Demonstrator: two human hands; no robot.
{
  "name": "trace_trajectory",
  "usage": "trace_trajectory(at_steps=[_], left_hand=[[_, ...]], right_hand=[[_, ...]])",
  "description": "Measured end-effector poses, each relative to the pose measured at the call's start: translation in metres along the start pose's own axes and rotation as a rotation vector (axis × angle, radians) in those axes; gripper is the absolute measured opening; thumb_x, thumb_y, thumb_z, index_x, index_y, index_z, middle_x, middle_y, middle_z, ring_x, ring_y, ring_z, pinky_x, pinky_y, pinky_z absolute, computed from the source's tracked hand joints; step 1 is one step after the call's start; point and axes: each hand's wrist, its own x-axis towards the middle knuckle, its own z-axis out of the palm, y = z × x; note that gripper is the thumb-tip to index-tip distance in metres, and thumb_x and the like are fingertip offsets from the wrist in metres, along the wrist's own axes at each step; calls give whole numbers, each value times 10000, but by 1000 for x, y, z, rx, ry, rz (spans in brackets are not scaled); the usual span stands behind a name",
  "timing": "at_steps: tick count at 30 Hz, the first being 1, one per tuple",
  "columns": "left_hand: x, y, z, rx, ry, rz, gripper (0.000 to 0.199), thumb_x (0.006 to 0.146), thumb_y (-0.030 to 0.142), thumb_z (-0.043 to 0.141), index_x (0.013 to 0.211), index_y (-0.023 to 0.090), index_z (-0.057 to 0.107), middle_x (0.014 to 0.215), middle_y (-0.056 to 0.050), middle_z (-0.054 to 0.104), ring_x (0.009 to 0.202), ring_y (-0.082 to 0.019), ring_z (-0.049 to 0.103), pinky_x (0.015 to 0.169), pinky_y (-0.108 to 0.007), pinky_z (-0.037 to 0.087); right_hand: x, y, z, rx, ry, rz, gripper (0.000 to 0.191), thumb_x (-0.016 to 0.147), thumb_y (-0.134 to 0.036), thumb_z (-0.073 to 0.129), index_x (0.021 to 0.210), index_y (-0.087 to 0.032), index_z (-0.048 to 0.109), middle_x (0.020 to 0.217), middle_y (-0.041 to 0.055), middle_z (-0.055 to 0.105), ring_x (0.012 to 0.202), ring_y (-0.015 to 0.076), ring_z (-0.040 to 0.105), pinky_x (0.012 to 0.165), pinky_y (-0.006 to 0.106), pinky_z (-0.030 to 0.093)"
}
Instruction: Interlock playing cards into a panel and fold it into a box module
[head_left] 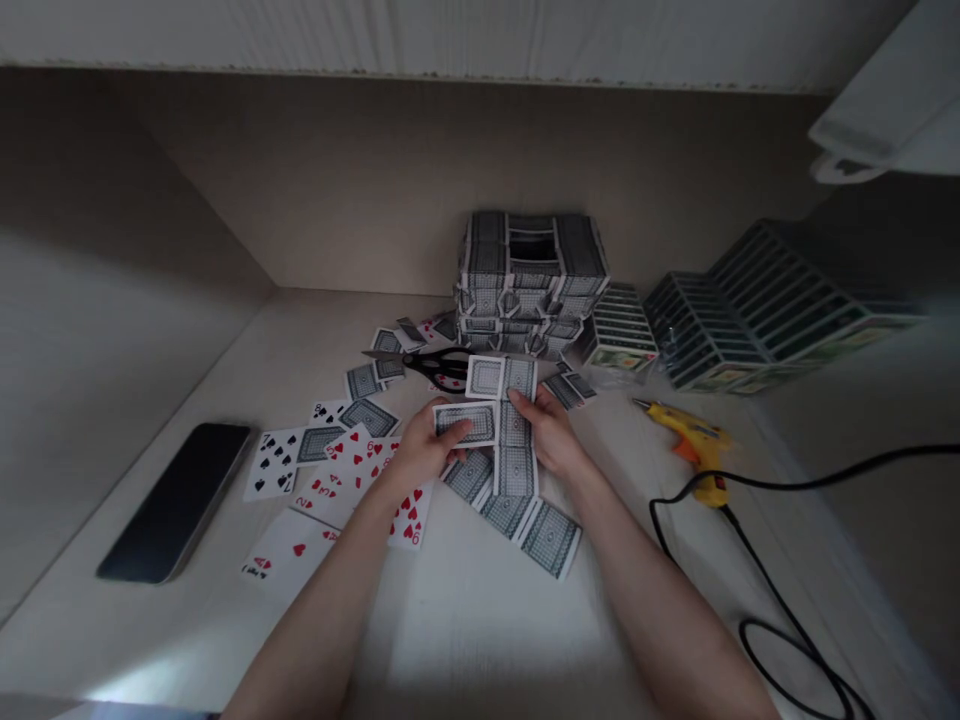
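My left hand [426, 447] pinches a patterned-back playing card [472, 424], thumb on top. The card lies against a joined card piece [516, 470] made of several folded card panels. My right hand [555, 430] grips that piece by its right edge, thumb on its face. Beneath both hands, another strip of joined cards [551, 538] slants across the table. Just beyond the hands lie black-handled scissors [446, 368], partly covered by the card piece. Face-up playing cards [330, 490] are spread beside my left forearm.
A stacked structure of folded cards [532, 280] stands at the back wall. Slatted card constructions [750, 310] are to its right. A yellow glue gun [697, 440] with a black cable [772, 585] lies right. A phone [176, 505] rests left. A shelf edge [450, 75] crosses overhead.
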Motion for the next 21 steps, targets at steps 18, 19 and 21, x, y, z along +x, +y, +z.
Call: trace_trajectory(at_steps=[18,19,21], left_hand=[[-1,3,-7,62,-110,11,277,719,411,634,729,186,473,448,52,512,378,-97,457,388,-207,333],[-2,3,-7,70,-109,13,264,727,405,624,735,186,477,446,55,506,378,-96,455,386,-205,333],[-2,2,-6,88,-100,19,235,738,383,614,746,186,486,445,62,496,377,-92,450,384,-202,337]], right_hand=[[4,10,-9,-225,-19,-92,309,694,-380,695,962,-242,625,965,-2,698,880,171,629,819,316,472],[4,10,-10,-244,-22,-92,303,699,-380,690,959,-239,625,970,0,697,881,170,627,817,313,471],[3,9,-9,-274,-27,-89,283,706,-378,684,943,-236,625,985,1,692,877,166,623,813,305,471]])
